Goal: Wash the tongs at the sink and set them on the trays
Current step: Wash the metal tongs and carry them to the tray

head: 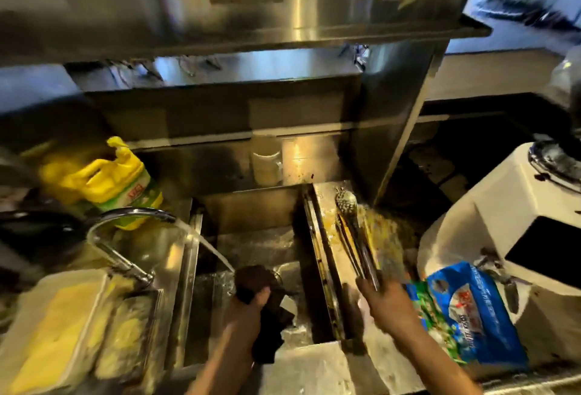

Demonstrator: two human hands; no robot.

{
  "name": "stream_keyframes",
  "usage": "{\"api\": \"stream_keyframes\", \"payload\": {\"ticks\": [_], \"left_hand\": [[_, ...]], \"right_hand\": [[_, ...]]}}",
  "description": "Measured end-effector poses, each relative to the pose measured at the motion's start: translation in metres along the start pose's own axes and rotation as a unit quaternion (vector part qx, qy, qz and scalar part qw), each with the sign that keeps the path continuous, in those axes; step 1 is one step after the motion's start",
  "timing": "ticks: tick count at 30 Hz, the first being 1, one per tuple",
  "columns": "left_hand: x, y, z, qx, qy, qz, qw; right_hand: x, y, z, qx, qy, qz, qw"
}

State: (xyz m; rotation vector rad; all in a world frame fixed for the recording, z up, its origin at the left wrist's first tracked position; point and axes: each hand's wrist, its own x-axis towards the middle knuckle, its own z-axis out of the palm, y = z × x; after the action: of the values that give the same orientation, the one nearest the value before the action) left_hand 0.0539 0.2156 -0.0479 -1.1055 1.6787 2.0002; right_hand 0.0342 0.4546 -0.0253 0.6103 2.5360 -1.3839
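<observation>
The tongs (353, 237) reach away from the right hand (388, 302), whose fingers curl around their handle end, tips over the greasy tray (330, 256). Wet metal could slip from that end-grip. The left hand (251, 303) clutches a dark scrubber (251, 278) under the running tap (132, 215), so splashing is likely.

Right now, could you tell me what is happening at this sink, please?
A person is washing up at the sink. The left hand grips a dark scrubbing cloth under water running from the tap. The right hand holds the tongs by their handle end, tips pointing away over the steel tray at the sink's right side. A yellow detergent jug stands behind the tap.
</observation>
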Motion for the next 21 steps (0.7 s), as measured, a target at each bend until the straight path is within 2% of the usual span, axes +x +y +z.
{"api": "stream_keyframes", "payload": {"ticks": [3, 6, 9, 11, 14, 21], "left_hand": [[0.016, 0.024, -0.034, -0.02, 0.043, 0.007, 0.999], [0.035, 0.047, -0.069, -0.09, 0.083, 0.027, 0.992], [0.047, 0.061, -0.105, -0.16, 0.016, 0.029, 0.987], [0.057, 0.068, -0.116, -0.207, -0.047, 0.019, 0.977], [0.08, 0.081, -0.127, -0.227, -0.071, 0.01, 0.971], [0.106, 0.098, -0.121, -0.101, -0.06, -0.017, 0.993]], "right_hand": [[-0.029, -0.037, 0.041, 0.166, -0.138, 0.081, 0.973], [-0.048, -0.071, 0.088, 0.221, -0.227, 0.116, 0.941], [-0.067, -0.102, 0.134, 0.206, -0.28, 0.102, 0.932], [-0.075, -0.113, 0.155, 0.188, -0.291, 0.095, 0.933], [-0.083, -0.125, 0.185, 0.157, -0.259, 0.086, 0.949], [-0.093, -0.123, 0.192, 0.058, -0.256, 0.037, 0.964]]}}
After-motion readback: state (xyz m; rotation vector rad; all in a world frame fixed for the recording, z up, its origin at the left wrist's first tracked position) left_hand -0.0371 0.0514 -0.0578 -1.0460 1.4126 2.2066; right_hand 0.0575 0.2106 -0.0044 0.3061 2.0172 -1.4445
